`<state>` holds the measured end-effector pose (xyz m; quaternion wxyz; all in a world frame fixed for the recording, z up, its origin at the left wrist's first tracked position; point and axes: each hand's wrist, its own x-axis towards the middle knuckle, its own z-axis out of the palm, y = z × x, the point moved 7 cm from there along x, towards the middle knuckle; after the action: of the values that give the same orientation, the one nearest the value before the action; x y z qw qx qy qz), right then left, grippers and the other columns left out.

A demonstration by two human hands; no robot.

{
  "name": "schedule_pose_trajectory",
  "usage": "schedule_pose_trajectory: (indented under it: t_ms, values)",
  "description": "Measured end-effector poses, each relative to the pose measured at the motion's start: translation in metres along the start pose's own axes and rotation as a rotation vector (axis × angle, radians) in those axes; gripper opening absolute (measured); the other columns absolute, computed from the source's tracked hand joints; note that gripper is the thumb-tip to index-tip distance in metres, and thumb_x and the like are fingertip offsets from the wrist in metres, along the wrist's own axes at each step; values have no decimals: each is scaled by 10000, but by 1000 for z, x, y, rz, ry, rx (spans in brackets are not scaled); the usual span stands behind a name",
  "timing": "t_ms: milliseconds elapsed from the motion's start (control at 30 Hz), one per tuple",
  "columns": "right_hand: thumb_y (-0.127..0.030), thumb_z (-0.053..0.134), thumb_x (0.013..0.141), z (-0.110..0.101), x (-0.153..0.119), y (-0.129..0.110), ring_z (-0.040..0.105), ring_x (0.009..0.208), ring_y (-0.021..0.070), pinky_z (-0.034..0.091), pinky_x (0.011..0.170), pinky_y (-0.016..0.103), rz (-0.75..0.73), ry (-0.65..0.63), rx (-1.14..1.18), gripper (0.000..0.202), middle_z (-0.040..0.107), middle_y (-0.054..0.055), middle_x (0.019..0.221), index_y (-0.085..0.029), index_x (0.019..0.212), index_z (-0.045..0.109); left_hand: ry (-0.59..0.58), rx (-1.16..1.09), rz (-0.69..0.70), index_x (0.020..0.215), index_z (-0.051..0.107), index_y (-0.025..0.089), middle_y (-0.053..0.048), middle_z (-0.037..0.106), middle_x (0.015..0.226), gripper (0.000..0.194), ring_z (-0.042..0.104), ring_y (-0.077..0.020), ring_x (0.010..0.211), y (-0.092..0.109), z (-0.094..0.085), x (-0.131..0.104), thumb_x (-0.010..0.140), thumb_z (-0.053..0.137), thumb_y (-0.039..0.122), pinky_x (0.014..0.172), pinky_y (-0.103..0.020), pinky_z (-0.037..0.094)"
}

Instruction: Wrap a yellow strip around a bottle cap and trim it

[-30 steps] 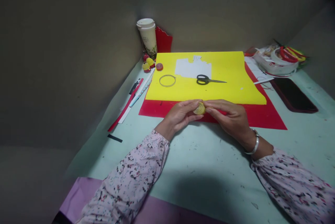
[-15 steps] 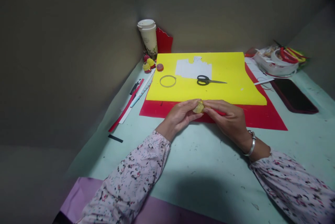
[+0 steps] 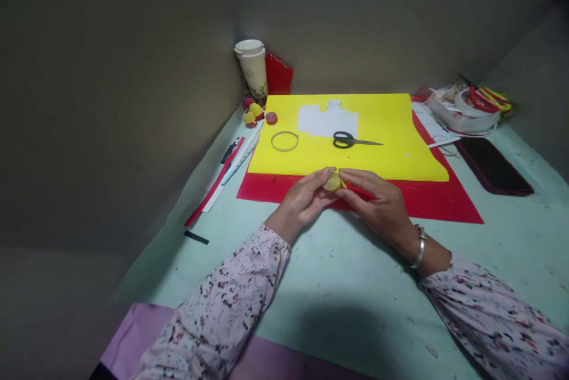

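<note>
A small round yellow ribbed piece (image 3: pixel 333 182) is held between both hands above the near edge of the yellow sheets (image 3: pixel 377 163). My left hand (image 3: pixel 308 194) pinches it from the left with thumb and fingers. From the right, my right hand (image 3: pixel 377 199) has its fingertips closed on the piece's right edge. Under the hands lies a red sheet (image 3: pixel 444 206). Black-handled scissors (image 3: pixel 351 140) and white paper (image 3: pixel 322 121) rest on the yellow sheets just beyond the hands.
A thin ring (image 3: pixel 285 150) and a small red disc (image 3: pixel 271 118) lie on the yellow sheets. Behind stands a lidded cup (image 3: pixel 253 72) beside small yellow pieces (image 3: pixel 249 117). Paper strips (image 3: pixel 216 183) are at left; a phone (image 3: pixel 493 165) and filled bowl (image 3: pixel 462 119) at right.
The yellow piece has shifted slightly left and turned in the fingers. My right hand has moved a little left with it. The view has also shifted slightly.
</note>
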<state>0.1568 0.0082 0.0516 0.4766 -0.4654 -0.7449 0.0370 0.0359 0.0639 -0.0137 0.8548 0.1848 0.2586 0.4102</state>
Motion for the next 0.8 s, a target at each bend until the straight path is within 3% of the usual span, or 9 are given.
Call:
schedule_pose_trajectory:
  t_ms: [333, 600, 800]
  values:
    - [-285, 692, 925, 1, 1, -5, 712, 1049, 252, 597, 914, 453, -18, 33, -95, 300, 763, 100, 1121, -246, 1223, 706, -11, -27, 75, 886, 710, 90, -73, 697, 894, 46, 668, -116, 786, -1, 4, 0, 859, 728, 123, 723, -212, 548]
    - [-344, 708, 902, -4, 2, 16, 713, 1022, 252, 596, 911, 463, 87, -98, 69, 272, 763, 94, 1095, -252, 1157, 733, -46, 224, -35, 929, 689, 102, -83, 693, 915, 104, 679, -149, 848, 2, 7, -9, 865, 733, 171, 849, -306, 571]
    - [-363, 719, 896, 1, 2, 21, 722, 1024, 229, 609, 896, 429, 146, -212, 269, 280, 761, 79, 1118, -263, 1157, 738, -88, 301, -37, 856, 673, 87, -59, 662, 828, 171, 641, -124, 776, 1, 5, -6, 817, 787, 209, 773, -263, 541]
